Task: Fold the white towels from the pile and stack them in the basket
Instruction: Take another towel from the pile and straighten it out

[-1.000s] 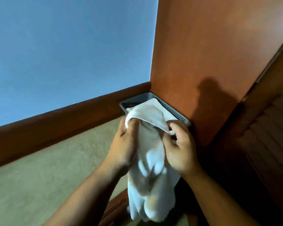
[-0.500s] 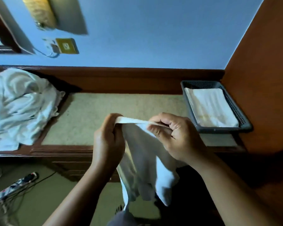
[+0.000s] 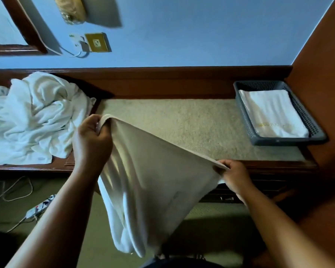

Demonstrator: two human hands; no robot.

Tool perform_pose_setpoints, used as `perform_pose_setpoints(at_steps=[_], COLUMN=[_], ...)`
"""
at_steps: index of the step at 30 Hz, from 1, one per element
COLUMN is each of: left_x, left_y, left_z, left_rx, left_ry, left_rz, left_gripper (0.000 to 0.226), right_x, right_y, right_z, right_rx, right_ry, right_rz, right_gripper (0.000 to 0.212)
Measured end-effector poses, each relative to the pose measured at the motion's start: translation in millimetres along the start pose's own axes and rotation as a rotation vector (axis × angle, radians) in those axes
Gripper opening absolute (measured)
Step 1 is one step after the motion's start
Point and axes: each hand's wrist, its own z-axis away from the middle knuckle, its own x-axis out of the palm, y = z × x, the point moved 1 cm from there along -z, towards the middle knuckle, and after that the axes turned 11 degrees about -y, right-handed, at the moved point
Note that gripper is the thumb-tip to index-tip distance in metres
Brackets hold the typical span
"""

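The bench [image 3: 182, 122] runs across my view: speckled beige top, dark wood surround. At its left end lies the pile [image 3: 33, 117] of unfolded white towels, crumpled and partly draped over the wood edge. The towel [image 3: 153, 180] in work hangs in front of the bench, between it and my body. Its top edge is stretched in a line sloping from upper left to lower right. The remainder drops loose toward the floor, clear of the bench top. At the right end, against the orange side panel, sits the grey perforated basket [image 3: 286, 141]. It holds one folded towel [image 3: 273, 113], lying flat.

My left hand [image 3: 91, 144] grips one end of the top edge with curled fingers, near the pile. My right hand [image 3: 234, 175] pinches the other end, lower, over the front lip of the bench. The hands are well apart, each clamped on the towel.

Handling, as I judge it: the cloth is soft, light and limp. It keeps no shape of its own and sags wherever unsupported. It is neither slippery nor fragile. Take hold at the two corners of one edge and keep that edge taut; a slack edge would likely let the fold run crooked.
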Motion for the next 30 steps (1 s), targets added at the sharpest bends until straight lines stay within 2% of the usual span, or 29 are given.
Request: perform_pose_setpoints(at_steps=[1,4,7,9,11,12,13,14,16,18,21,23,27,28,30], left_x=[-2.1,-5.5,-4.4,-2.5,-0.9,-1.2,-2.8,-4.6,-7.7,-7.0,13.3,36.2,73.6,76.6,74.6], left_y=[-5.0,-17.2,-17.3,-12.3,-6.0,-3.2,1.5,5.3,9.4,4.2,-12.1,-29.8,-92.3,-111.0,-139.4], left_z=[-0.9,-4.9,2.9,13.4,22.2,24.3,25.7,26.1,23.1,18.9,27.6,42.7,79.5,86.3,90.8], left_rx=[-0.001,0.036,0.104,0.212,0.324,0.375,0.443,0.523,0.648,0.677,0.631,0.548,0.195,0.096,-0.130], left_ry=[-0.020,-0.093,-0.221,-0.287,-0.367,-0.422,-0.468,-0.501,-0.502,-0.437,-0.473,-0.581,-0.923,-0.948,-0.865], left_rz=[-0.024,-0.028,-0.068,-0.120,-0.121,-0.105,-0.103,-0.123,-0.196,-0.219,-0.123,-0.132,-0.169,-0.163,-0.133], left_gripper=[0.026,0.031,0.020,0.016,0.008,0.002,0.004,0.007,0.010,0.013,0.014,0.022,0.029,0.026,0.018], right_x=[2.0,14.1,36.8,58.4,81.1,91.5,100.8,109.0,120.1,121.0,118.0,116.8,104.1,98.1,81.7], right_y=[-4.8,-31.0,-66.7,-92.9,-112.8,-118.2,-122.1,-125.0,-132.2,-141.8,-164.7,-173.2,-178.7,-178.2,-170.7], right_z=[1.3,4.9,13.4,28.8,45.8,49.8,52.0,53.7,57.2,65.8,82.0,88.6,102.8,107.3,109.0], right_rx=[-0.022,-0.127,-0.280,-0.433,-0.497,-0.473,-0.437,-0.436,-0.521,-0.644,-0.769,-0.754,-0.743,-0.754,-0.761], right_ry=[0.047,0.163,0.261,0.113,-0.179,-0.293,-0.350,-0.367,-0.307,-0.222,-0.128,-0.112,-0.147,-0.132,-0.058], right_rz=[-0.067,-0.260,-0.326,-0.172,-0.008,0.119,0.273,0.401,0.474,0.357,0.234,0.104,-0.191,-0.216,-0.191], right_gripper=[0.002,0.004,0.005,0.009,0.046,0.068,0.081,0.076,0.030,0.036,0.039,0.038,0.036,0.036,0.038])
